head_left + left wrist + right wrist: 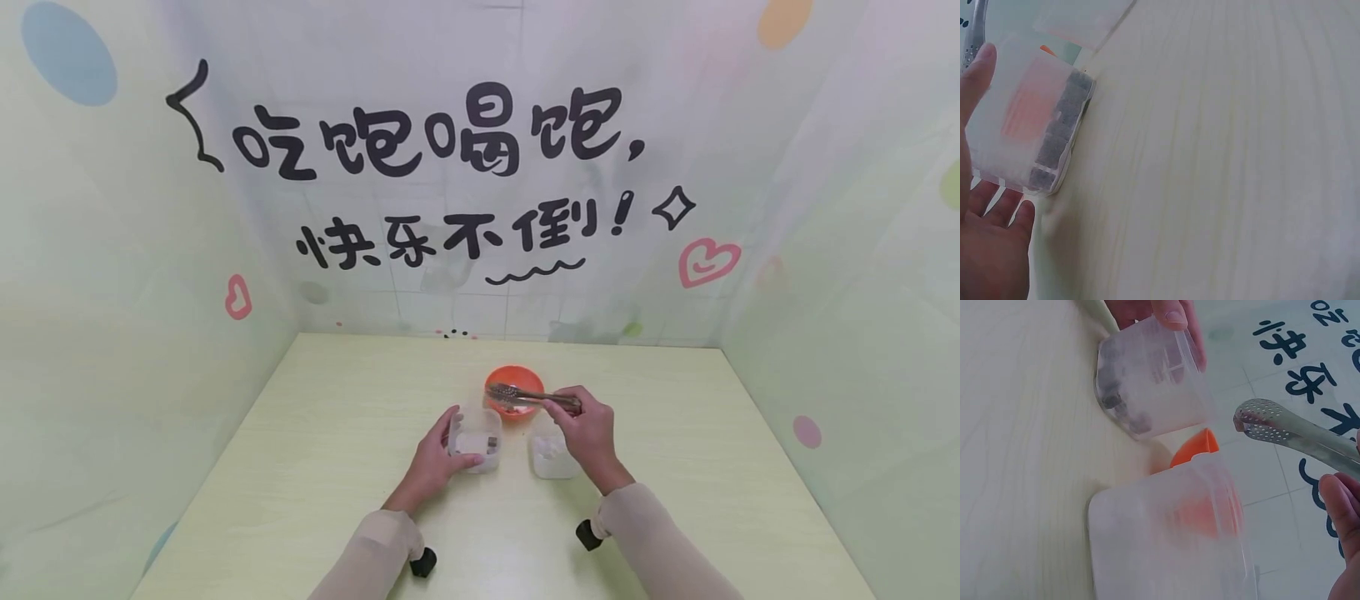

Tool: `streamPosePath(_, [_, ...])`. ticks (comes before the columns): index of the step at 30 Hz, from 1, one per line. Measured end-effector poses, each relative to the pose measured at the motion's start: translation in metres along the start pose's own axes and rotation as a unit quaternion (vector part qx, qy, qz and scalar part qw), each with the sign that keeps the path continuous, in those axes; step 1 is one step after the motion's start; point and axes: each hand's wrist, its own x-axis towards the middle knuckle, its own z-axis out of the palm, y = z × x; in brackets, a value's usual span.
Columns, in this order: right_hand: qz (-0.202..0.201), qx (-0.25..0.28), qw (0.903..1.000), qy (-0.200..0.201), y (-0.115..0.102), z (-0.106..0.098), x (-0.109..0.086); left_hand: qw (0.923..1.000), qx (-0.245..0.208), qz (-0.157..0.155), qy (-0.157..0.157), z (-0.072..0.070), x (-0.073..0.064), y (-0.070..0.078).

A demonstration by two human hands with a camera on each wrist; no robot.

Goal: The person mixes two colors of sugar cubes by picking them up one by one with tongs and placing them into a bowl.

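My left hand (435, 461) grips a clear plastic container (474, 467), thumb on its near side and fingers round its left. Several dark cubes (1054, 147) lie along the container's bottom. My right hand (591, 429) holds metal tongs (532, 397) with perforated heads, level above the orange bowl (514, 372). A small brownish piece (1239, 426) shows at the tongs' tips in the right wrist view. Light pieces lie in the bowl. A second clear container (1160, 550) stands below my right hand, with whitish pieces (550, 448) in it.
The pale wooden table (337, 400) carries the bowl behind the two containers. Printed fabric walls (450, 308) stand at its back and both sides. A black wrist-worn device (423, 562) hangs by the left sleeve, another (588, 535) by the right.
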Motion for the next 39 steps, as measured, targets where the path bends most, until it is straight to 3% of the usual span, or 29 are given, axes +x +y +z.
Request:
streamPosePath(8, [0.021,-0.016,0.9996,0.008,0.006,-0.001,-0.002,1.0,-0.003,0.006,0.0,0.0,0.0,-0.001])
streamPosePath(19, [0.02,-0.041,0.9989,0.008,0.014,-0.001,-0.005,1.0,-0.002,0.003,0.002,0.0,-0.001,0.0])
streamPosePath(31, [0.002,0.028,0.9996,-0.001,0.001,0.002,-0.006,1.0,0.002,0.008,0.005,0.0,0.0,0.0])
streamPosePath(39, [-0.012,0.043,0.9977,-0.05,-0.006,0.004,-0.009,1.0,-0.002,0.0,0.004,0.001,-0.001,0.002])
